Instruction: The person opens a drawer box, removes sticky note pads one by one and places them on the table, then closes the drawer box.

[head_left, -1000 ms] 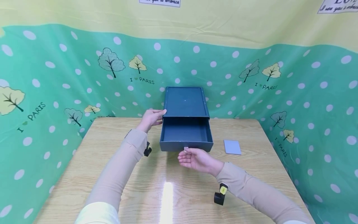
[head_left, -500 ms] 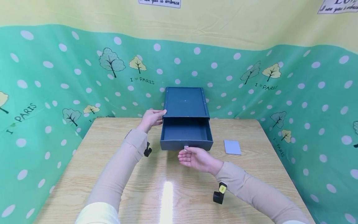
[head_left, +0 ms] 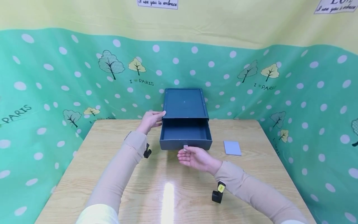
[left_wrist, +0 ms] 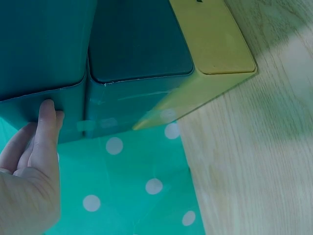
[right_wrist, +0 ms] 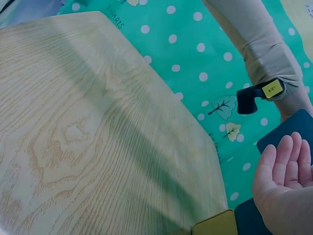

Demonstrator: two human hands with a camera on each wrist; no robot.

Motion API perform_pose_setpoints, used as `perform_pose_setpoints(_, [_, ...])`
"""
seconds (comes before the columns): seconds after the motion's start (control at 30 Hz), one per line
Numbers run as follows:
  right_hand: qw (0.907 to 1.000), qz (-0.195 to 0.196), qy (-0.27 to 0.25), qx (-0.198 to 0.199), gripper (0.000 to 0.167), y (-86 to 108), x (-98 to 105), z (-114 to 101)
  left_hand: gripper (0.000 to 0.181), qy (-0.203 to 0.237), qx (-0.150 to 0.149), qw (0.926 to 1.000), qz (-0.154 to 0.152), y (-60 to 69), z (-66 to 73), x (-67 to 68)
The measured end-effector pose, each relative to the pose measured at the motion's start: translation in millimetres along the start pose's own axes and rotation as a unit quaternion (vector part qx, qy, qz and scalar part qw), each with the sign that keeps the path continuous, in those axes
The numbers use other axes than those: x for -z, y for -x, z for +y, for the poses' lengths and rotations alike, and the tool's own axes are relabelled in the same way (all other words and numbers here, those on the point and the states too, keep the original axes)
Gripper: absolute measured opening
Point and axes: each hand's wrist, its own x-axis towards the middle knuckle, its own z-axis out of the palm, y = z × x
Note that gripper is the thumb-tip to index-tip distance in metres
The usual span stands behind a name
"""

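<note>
Clearly, drawer (head_left: 174,145) extended (inner floor (head_left: 185,133) showing); right fingers (head_left: 183,157) pinching tab (head_left: 185,147), left fingers (left_wrist: 46,128) straight against casing (head_left: 184,103).

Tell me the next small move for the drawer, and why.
Probably ease the drawer further in: over the last second it has slid slightly inward, nothing shows inside it, the right hand is at its front tab, and the left hand touches the blue cabinet.

The rear of the blue drawer (head_left: 172,145) is hidden, probably inside its casing (head_left: 185,104).
</note>
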Motion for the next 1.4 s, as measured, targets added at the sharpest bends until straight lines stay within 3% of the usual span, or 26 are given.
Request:
perform_pose_setpoints(0.23, [0.9998,0.02,-0.003,-0.006,0.029,-3.2,0.0,-2.1,0.055,-0.008,-0.003,1.0,0.002,1.7,1.6,0.4])
perform_pose_setpoints(1.4, [0.9991,0.04,0.004,0.01,0.029,-10.5,1.5,-9.6,0.054,0.017,0.007,0.9998,0.001,0.2,0.0,-0.1])
